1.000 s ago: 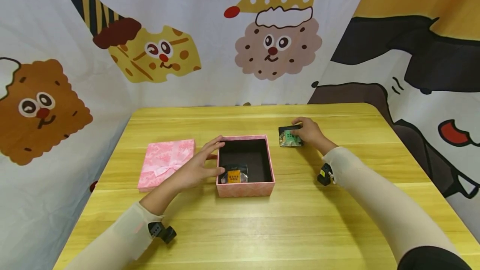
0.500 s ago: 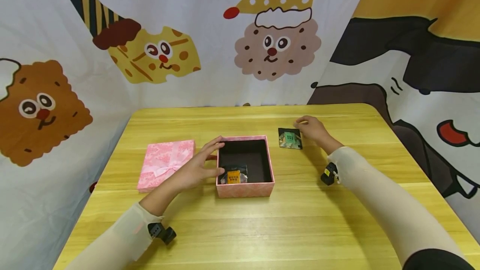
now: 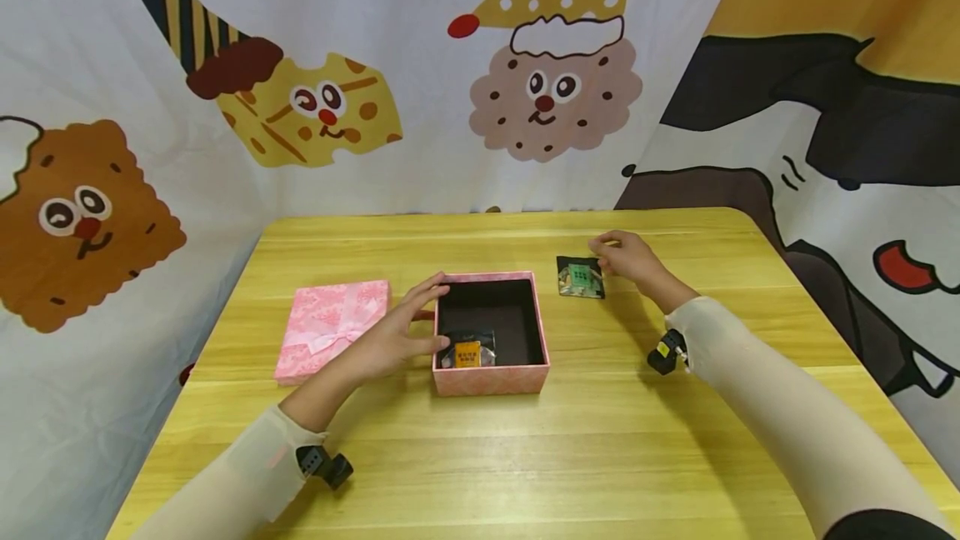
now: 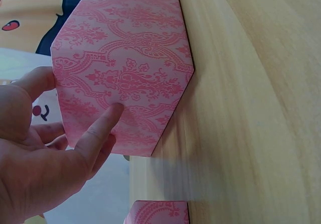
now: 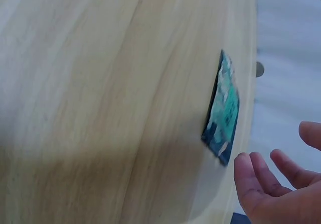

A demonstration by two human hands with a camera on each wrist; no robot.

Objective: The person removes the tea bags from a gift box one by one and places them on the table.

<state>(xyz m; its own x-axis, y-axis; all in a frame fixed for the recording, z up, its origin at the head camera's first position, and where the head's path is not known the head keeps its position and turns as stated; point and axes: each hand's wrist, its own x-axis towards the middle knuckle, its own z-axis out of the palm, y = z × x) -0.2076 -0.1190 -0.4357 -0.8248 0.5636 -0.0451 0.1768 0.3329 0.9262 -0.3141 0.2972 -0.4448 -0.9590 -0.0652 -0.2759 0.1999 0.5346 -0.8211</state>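
A pink patterned gift box [image 3: 491, 379] with a dark interior stands on the table without its lid. My left hand [image 3: 386, 344] holds its left wall. In the left wrist view, some fingers [image 4: 100, 128] press the outside of the box [image 4: 130, 68] while others reach over its rim. An orange-labelled clear packet [image 3: 468, 352] lies inside, near the front left corner. To the box's right, a black packet with a green label [image 3: 580, 277] lies flat on the table. Just beyond its right edge my right hand [image 3: 628, 259] hovers with loosely bent fingers, holding nothing.
The pink lid with a ribbon bow [image 3: 333, 327] lies on the table left of the box, under the left forearm's far side. A wooden table [image 3: 495, 465] bears everything. Behind it hangs a cartoon-printed cloth [image 3: 420, 182].
My right hand has let go of the green-labelled packet and drawn slightly away to the right. The packet now lies by itself. My left hand and the box have stayed put.
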